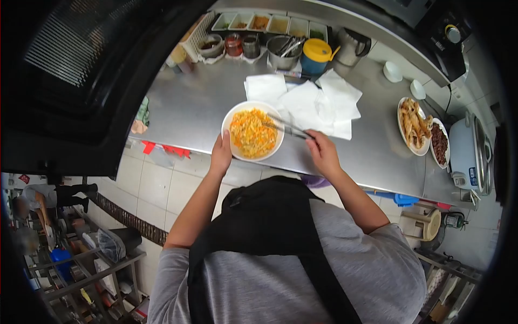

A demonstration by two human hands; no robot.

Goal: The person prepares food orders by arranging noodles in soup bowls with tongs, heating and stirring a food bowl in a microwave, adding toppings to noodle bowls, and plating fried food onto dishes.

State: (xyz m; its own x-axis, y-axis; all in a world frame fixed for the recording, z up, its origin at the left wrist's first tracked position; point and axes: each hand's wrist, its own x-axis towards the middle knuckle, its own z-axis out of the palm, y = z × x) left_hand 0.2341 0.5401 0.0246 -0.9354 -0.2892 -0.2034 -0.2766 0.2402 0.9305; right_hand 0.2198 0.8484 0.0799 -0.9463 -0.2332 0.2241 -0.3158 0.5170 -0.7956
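My left hand [220,154] is closed on the left rim of a white bowl [280,141]. Shredded orange and yellow food [252,134] fills the bowl. In my right hand [324,154] is a pair of metal tongs [294,128], whose two arms reach left over the bowl's right rim, with the tips at the food. Whether the tips pinch any of it is too small to tell. White paper sheets [318,105] lie on the steel counter just behind the bowl and the tongs.
Condiment trays [260,22], jars [233,45], a metal pot [283,49] and a yellow-lidded blue container [317,54] line the counter's back. Two plates of food [413,127] stand right, beside a white appliance [470,154]. A black open door [75,81] overhangs the left. Another person [40,200] is lower left.
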